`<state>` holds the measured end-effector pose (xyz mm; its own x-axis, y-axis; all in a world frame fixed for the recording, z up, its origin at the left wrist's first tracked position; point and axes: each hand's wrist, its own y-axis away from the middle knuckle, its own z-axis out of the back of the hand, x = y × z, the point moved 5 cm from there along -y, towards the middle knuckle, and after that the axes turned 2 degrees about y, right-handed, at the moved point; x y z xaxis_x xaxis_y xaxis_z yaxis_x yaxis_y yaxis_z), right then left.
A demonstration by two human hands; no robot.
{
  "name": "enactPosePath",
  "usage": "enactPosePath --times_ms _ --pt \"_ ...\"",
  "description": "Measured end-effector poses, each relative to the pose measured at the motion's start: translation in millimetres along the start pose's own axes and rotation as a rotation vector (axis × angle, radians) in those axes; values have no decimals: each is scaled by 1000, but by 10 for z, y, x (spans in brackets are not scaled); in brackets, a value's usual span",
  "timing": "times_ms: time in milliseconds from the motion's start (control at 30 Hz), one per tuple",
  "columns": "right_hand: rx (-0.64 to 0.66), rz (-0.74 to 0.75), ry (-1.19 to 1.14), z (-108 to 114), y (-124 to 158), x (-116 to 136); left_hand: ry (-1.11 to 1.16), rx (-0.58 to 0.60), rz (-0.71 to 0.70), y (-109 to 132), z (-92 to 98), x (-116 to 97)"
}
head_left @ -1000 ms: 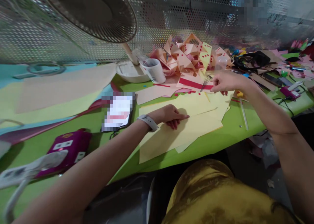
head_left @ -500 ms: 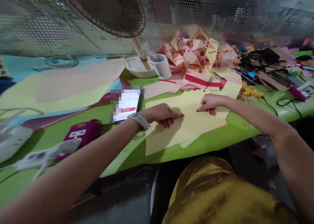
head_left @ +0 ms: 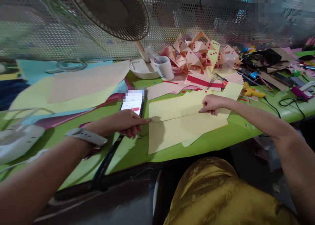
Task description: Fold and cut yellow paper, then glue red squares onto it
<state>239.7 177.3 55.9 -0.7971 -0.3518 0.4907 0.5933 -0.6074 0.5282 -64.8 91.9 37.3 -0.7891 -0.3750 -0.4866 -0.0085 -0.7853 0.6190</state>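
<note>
A pale yellow paper sheet (head_left: pixel 187 126), folded over along a crease, lies on the green table (head_left: pixel 228 133) in front of me. My left hand (head_left: pixel 120 121), with a white watch (head_left: pixel 86 136) on its wrist, has its fingers curled and the index fingertip on the crease at the sheet's left edge. My right hand (head_left: pixel 211 103) is closed, with its fingertips pressing down on the crease near the sheet's middle. Several more yellow sheets lie under it.
A phone (head_left: pixel 133 101) lies just beyond my left hand. Behind stand a fan (head_left: pixel 110 8) on a white base (head_left: pixel 141 70), a white cup (head_left: pixel 166 67), a pile of folded paper shapes (head_left: pixel 197 52) and a yellow glue gun (head_left: pixel 251 92). Large cream sheets (head_left: pixel 83 80) and a white power strip (head_left: pixel 17 141) lie left.
My right hand came back from the red-striped paper to the yellow sheet. My left hand then slid left along the crease to the sheet's edge.
</note>
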Motion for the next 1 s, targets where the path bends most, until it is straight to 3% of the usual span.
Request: enactPosePath --times_ms 100,200,300,400,700,867,1000 --pt "-241 167 304 23 113 165 27 -209 -123 67 -7 -176" --pt "-373 381 652 -108 191 302 -123 -453 -426 155 -160 -505" --pt "-385 509 906 -282 188 316 -256 -526 -753 193 -416 -789" --pt "-419 583 1027 -360 181 299 -385 -524 -877 137 -574 -910" --pt "-475 659 1028 -364 194 253 -553 -523 -897 91 -614 -951" --pt "-491 591 885 -350 122 185 -436 -586 -872 55 -601 -915" --pt "-503 542 727 -309 95 188 -335 -557 -842 16 -571 -924"
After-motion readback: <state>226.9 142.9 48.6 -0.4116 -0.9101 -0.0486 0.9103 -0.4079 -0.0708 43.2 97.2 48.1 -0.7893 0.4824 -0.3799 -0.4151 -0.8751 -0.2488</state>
